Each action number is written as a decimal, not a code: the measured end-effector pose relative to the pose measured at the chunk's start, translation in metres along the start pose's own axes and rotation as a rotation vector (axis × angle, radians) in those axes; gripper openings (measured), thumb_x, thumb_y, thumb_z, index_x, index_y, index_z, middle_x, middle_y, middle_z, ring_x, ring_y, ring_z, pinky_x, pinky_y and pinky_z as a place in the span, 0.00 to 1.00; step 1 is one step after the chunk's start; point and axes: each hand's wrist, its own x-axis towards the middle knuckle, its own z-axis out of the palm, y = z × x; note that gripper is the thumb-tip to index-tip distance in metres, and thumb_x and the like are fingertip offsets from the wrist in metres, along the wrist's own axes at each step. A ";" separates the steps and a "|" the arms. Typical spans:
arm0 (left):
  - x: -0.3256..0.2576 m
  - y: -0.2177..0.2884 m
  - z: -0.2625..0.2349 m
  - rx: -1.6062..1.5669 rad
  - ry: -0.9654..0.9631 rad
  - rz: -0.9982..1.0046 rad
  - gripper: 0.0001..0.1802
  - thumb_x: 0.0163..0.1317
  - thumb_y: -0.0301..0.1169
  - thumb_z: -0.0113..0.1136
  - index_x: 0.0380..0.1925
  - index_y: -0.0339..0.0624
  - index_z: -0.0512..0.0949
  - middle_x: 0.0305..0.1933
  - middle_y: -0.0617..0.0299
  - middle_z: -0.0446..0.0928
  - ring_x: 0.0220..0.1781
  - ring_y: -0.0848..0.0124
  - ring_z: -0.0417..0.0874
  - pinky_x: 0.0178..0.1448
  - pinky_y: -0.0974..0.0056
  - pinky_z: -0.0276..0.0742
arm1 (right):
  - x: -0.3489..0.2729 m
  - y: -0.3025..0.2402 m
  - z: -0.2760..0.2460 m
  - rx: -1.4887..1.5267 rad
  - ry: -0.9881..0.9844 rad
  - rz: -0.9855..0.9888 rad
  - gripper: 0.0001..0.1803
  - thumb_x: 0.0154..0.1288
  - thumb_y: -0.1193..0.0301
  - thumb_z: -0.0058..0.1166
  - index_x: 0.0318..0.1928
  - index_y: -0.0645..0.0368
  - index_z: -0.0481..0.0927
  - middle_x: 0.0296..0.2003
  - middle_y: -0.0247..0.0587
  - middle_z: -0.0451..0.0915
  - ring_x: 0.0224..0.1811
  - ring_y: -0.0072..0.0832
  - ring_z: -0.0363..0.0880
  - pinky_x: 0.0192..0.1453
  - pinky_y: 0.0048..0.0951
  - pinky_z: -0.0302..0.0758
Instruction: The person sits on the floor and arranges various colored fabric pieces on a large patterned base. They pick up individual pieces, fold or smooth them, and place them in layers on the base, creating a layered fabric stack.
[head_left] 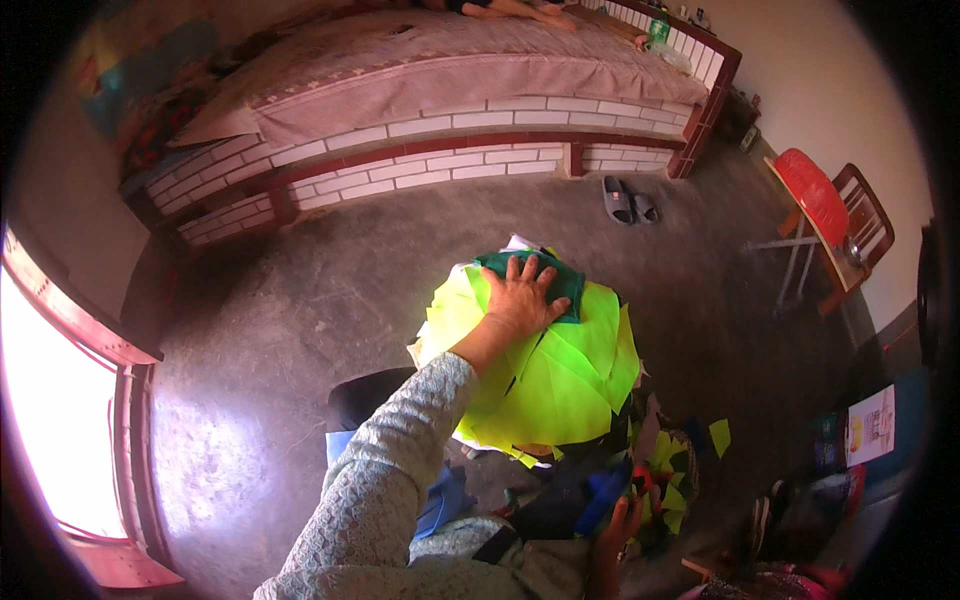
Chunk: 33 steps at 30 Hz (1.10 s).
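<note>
My left hand point(518, 298) lies flat with its fingers spread. It presses on a dark green cloth piece point(568, 287) at the far side of a rounded pile of bright yellow-green fabric pieces point(560, 385). Overlapping panels form the top of this pile, and paler edges stick out at its rim. What carries the pile is hidden beneath it. Low in the view my right hand point(622, 522) is in shadow beside blue cloth point(602, 490) and yellow-green scraps point(668, 455). Its fingers are too dark to show whether they hold anything.
One loose scrap point(720, 437) lies on the dark floor to the right. Grey slippers point(628, 202) stand before a brick-sided platform bed point(420, 180), where a person's legs point(520, 10) rest. A red-topped chair point(810, 195) stands at right, and a bright doorway point(60, 400) at left.
</note>
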 end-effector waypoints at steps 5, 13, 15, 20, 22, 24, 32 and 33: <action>0.003 0.000 0.001 -0.025 0.000 -0.012 0.36 0.57 0.62 0.47 0.62 0.57 0.66 0.70 0.59 0.57 0.71 0.55 0.54 0.63 0.27 0.45 | 0.000 0.000 -0.004 0.007 -0.010 -0.044 0.16 0.67 0.59 0.49 0.38 0.62 0.70 0.31 0.33 0.67 0.33 0.24 0.62 0.37 0.30 0.63; 0.012 -0.025 0.012 -0.073 0.033 0.037 0.38 0.58 0.65 0.44 0.63 0.58 0.63 0.71 0.60 0.55 0.73 0.56 0.50 0.64 0.25 0.41 | -0.002 0.003 -0.006 0.065 -0.017 0.022 0.13 0.68 0.66 0.50 0.45 0.63 0.73 0.33 0.29 0.71 0.35 0.17 0.65 0.40 0.22 0.65; -0.002 -0.022 0.007 0.032 0.222 0.086 0.37 0.59 0.64 0.44 0.63 0.56 0.63 0.71 0.58 0.55 0.72 0.55 0.51 0.63 0.26 0.44 | -0.004 0.013 -0.003 0.124 0.023 0.025 0.13 0.68 0.65 0.49 0.45 0.62 0.73 0.32 0.28 0.71 0.35 0.17 0.65 0.40 0.21 0.64; -0.085 0.025 -0.024 -0.370 0.466 0.409 0.25 0.59 0.36 0.60 0.56 0.44 0.69 0.62 0.53 0.67 0.63 0.56 0.68 0.63 0.43 0.61 | -0.005 0.010 -0.003 0.134 0.029 -0.003 0.12 0.68 0.65 0.50 0.42 0.62 0.73 0.31 0.29 0.71 0.35 0.16 0.65 0.40 0.21 0.64; -0.145 0.058 -0.038 -0.892 0.198 0.178 0.19 0.59 0.26 0.60 0.52 0.41 0.72 0.56 0.55 0.72 0.55 0.64 0.75 0.59 0.56 0.70 | -0.005 0.005 0.000 0.106 0.034 -0.018 0.12 0.69 0.65 0.49 0.42 0.62 0.73 0.31 0.29 0.71 0.35 0.16 0.65 0.41 0.21 0.64; -0.189 0.073 -0.029 -1.281 -0.155 0.010 0.14 0.61 0.22 0.57 0.48 0.39 0.74 0.48 0.59 0.76 0.49 0.72 0.78 0.53 0.66 0.75 | -0.005 0.005 -0.001 0.091 0.025 -0.013 0.12 0.69 0.65 0.49 0.42 0.62 0.73 0.31 0.29 0.71 0.35 0.16 0.65 0.41 0.21 0.65; -0.251 0.108 0.084 -1.322 -0.618 0.043 0.15 0.59 0.24 0.62 0.46 0.34 0.75 0.39 0.58 0.80 0.42 0.75 0.79 0.47 0.70 0.76 | -0.009 0.016 -0.001 0.131 -0.016 -0.057 0.11 0.69 0.65 0.48 0.38 0.62 0.73 0.27 0.26 0.69 0.32 0.14 0.63 0.37 0.19 0.63; -0.251 0.110 0.087 -1.314 -0.662 0.027 0.15 0.58 0.25 0.63 0.46 0.34 0.75 0.39 0.58 0.80 0.41 0.75 0.79 0.46 0.70 0.76 | -0.010 0.015 -0.001 0.115 -0.018 -0.061 0.11 0.69 0.65 0.48 0.38 0.61 0.73 0.27 0.26 0.68 0.31 0.14 0.62 0.37 0.19 0.63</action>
